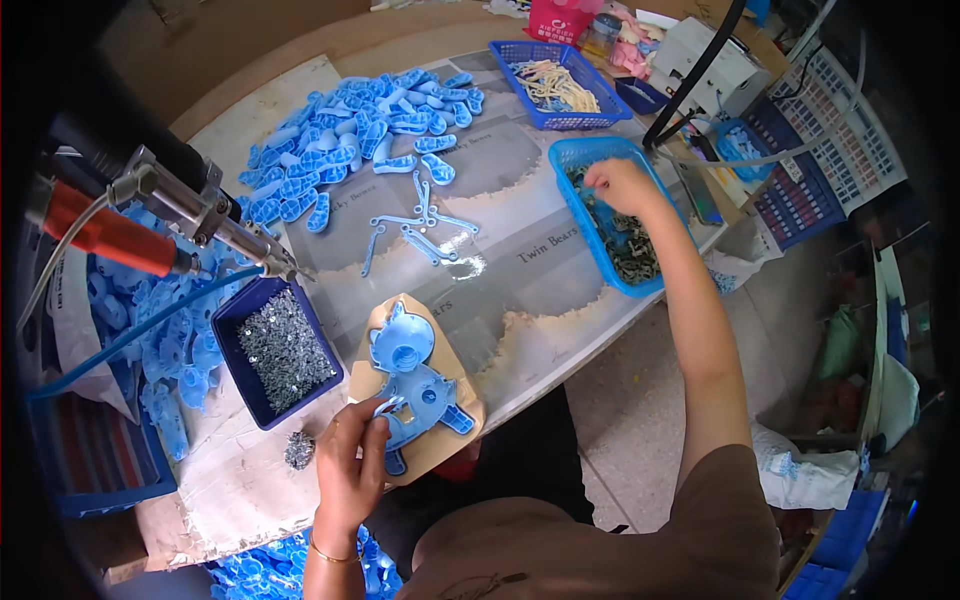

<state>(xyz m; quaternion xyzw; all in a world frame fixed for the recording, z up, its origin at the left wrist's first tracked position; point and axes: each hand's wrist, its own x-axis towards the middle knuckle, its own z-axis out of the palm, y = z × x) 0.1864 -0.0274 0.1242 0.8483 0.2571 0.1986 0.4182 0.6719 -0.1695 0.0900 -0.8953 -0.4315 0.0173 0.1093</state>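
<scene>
My left hand (352, 455) is closed at the lower left of a blue plastic animal-shaped shell (415, 390). Thumb and fingertips pinch a small light-blue piece (388, 405) against it. The shell, with its round head and body, lies in a tan wooden fixture (455, 455) at the table's near edge. My right hand (622, 187) is curled, fingertips together, over the light-blue basket (563, 165) of small dark metal parts (635, 262). Whatever is between those fingertips is too small or hidden to make out.
Blue limb-shaped pieces (370, 130) are heaped at the back; thin blue link pieces (425, 215) lie mid-table. A dark blue bin (275, 420) of small metal fasteners stands left, below a screwdriver-like tool (210, 215). A blue basket (570, 120) with pale strips sits at the back.
</scene>
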